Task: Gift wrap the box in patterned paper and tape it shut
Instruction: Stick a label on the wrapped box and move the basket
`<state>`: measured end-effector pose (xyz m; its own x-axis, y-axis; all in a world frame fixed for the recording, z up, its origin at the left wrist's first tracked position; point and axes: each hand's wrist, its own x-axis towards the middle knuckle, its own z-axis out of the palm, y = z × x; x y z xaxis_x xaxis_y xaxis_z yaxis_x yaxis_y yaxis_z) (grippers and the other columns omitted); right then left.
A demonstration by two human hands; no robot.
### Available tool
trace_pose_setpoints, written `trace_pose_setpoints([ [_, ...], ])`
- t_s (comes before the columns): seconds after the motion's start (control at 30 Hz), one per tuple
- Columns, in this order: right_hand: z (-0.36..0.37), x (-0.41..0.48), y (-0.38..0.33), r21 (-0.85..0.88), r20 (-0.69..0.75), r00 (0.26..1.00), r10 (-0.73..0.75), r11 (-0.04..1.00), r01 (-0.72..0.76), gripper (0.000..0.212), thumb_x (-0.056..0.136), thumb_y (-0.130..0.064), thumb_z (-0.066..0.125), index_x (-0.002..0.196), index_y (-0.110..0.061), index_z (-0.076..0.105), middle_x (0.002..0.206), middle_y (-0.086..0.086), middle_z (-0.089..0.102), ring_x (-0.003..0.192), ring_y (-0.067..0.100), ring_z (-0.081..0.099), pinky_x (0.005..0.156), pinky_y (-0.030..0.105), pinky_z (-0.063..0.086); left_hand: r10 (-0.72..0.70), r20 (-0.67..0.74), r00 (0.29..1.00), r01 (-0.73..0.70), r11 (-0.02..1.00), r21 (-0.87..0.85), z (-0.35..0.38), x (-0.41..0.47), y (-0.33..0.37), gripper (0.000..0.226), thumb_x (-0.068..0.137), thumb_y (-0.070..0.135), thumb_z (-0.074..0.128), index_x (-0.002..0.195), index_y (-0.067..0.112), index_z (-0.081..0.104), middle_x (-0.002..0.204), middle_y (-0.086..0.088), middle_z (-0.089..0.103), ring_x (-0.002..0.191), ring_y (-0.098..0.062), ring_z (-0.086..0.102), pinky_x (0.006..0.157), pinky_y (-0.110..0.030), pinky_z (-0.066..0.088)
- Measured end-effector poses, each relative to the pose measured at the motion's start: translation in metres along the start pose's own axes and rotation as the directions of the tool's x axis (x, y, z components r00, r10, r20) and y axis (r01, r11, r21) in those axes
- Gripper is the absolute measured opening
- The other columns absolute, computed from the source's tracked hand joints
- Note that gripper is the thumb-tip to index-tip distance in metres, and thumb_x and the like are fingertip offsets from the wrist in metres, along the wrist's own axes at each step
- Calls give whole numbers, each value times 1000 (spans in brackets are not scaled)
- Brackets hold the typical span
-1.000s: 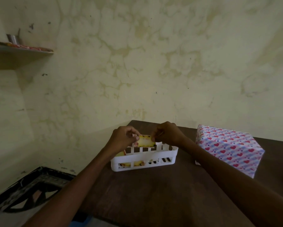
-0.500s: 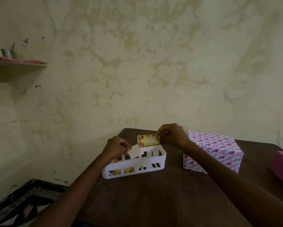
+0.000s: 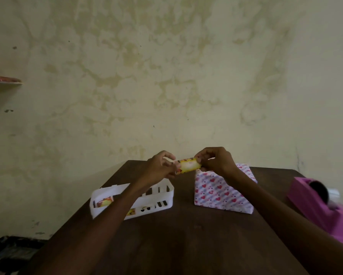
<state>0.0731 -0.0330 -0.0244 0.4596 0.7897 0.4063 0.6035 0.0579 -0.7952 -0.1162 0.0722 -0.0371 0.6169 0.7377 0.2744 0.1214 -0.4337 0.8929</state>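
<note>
A box wrapped in white paper with red and pink hearts stands on the dark wooden table, right of centre. Above the table, between the basket and the box, I hold a small yellow card with a patterned border. My left hand pinches its left end and my right hand pinches its right end. A pink tape dispenser sits at the table's right edge.
A white slotted plastic basket with more yellow cards inside stands on the table's left side, under my left forearm. A stained wall rises right behind the table. A shelf juts from the wall at far left.
The yellow card has been lifted out of the basket and moved right, toward the wrapped box. My left hand rose from the basket and took the card's left end.
</note>
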Motion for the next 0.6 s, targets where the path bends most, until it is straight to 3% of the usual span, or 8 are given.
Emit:
trace_pose_setpoints([
  [0.13,-30,-2,9,63,-110,988,112,992,-106,14,84,-5,75,96,-9,72,78,10,73,60,15,70,61,23,59,66,-157,985,-52,995,91,41,22,14,26,83,17,73,98,15,51,88,-5,70,66,-17,71,65,-29,59],
  [0.23,-53,-3,20,123,-172,971,167,981,-147,19,82,-3,76,98,-6,66,80,15,72,60,18,70,58,23,57,114,-134,984,-98,988,118,67,37,23,17,85,17,71,92,14,56,88,-2,68,65,-12,69,58,-18,56],
  [0.33,-67,-2,31,128,-228,953,198,977,-172,20,81,-2,77,96,-5,63,81,16,70,60,18,69,56,24,57,133,-94,987,-122,987,106,85,49,25,13,85,14,71,90,11,60,90,-5,69,67,-12,70,62,-20,57],
  [0.47,-77,4,46,-17,-244,953,182,981,-192,8,84,0,73,85,-5,67,83,12,71,63,14,69,59,24,59,113,-51,992,-101,974,203,106,62,26,8,85,11,70,92,14,67,94,-5,70,76,-13,67,71,-24,56],
  [0.6,-76,12,58,-145,-200,961,192,964,-223,15,83,3,71,78,-12,72,89,6,71,81,18,69,76,30,60,96,-20,995,-85,944,319,118,71,23,14,84,10,71,98,11,72,101,-5,71,87,-12,62,77,-21,50],
])
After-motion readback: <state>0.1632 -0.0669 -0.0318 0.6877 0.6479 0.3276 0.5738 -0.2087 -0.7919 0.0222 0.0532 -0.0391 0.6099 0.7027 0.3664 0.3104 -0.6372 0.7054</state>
